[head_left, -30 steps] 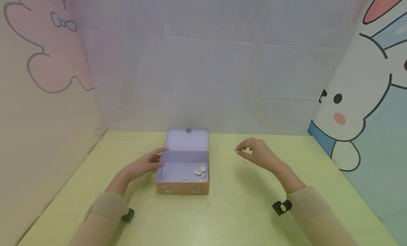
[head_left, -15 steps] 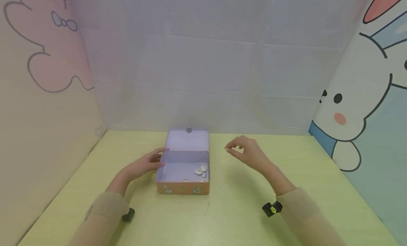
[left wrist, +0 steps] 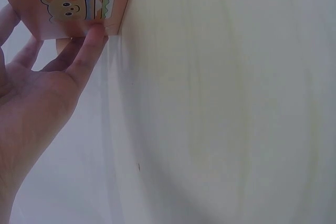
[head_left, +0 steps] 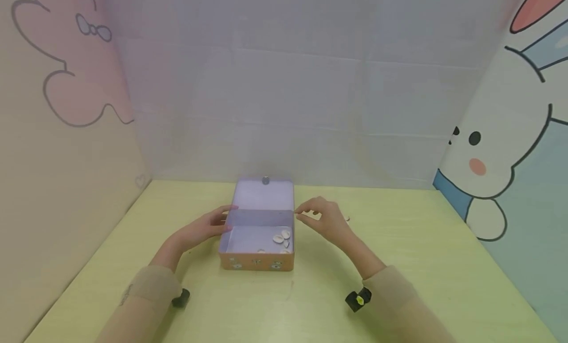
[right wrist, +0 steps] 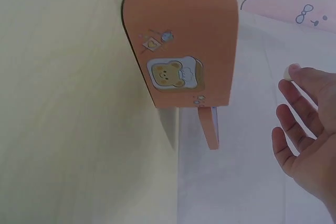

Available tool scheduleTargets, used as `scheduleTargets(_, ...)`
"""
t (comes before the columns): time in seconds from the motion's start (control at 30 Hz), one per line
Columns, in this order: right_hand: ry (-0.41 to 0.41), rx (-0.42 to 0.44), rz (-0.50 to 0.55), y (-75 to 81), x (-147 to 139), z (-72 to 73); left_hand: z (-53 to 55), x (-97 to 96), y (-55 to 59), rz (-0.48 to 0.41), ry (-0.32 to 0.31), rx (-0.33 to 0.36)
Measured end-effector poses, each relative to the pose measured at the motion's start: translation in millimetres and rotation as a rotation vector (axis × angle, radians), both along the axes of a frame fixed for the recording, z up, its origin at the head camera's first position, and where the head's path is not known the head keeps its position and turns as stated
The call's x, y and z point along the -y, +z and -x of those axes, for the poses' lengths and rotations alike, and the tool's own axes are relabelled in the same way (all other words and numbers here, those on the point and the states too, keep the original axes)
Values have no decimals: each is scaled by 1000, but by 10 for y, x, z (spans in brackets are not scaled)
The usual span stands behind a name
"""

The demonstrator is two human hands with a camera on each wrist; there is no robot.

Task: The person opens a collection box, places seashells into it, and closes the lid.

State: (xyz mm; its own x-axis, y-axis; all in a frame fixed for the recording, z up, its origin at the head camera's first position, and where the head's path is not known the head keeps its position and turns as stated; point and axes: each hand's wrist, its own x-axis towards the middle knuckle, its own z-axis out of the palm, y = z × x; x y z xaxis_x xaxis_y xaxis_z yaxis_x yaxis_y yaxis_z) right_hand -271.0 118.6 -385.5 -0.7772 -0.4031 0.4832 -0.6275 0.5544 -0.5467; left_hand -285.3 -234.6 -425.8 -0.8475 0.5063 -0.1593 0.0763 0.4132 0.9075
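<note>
An orange tin box (head_left: 257, 261) with a lilac inside stands with its lid (head_left: 264, 194) laid back. Several white shells (head_left: 278, 238) lie in its right part. My left hand (head_left: 201, 228) holds the box at its rear left corner, the thumb on the side wall and the other fingers round the back, as the left wrist view shows. My right hand (head_left: 326, 220) is at the box's right edge, near the hinge. Its thumb and index finger pinch a small white shell (right wrist: 287, 72), mostly covered by the fingertips; the other fingers are loosely bent.
Another small white piece (head_left: 347, 218) lies on the pale yellow table (head_left: 310, 303), just behind the right hand. A pale curtain (head_left: 284, 111) closes off the back. Cartoon panels stand at both sides, with a white rabbit (head_left: 488, 151) on the right one.
My right hand has moved left with the shell, from over the table to the box's right edge. The left hand and the box have stayed in place.
</note>
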Motion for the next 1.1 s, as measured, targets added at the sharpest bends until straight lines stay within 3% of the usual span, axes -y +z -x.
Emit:
scheduleTargets(0.27, 21, 24, -12, -288, 255, -43, 0, 9, -13, 1, 8, 3)
scheduleTargets(0.4, 38, 31, -37, -357, 337, -50, 11, 11, -27, 2, 11, 14)
scheduleTargets(0.67, 42, 65, -18, -339, 390, -75, 38, 22, -42, -4, 14, 23)
scheduleTargets(1.1, -7, 43, -48, -207, 222, -54, 60, 39, -58, 19, 20, 28)
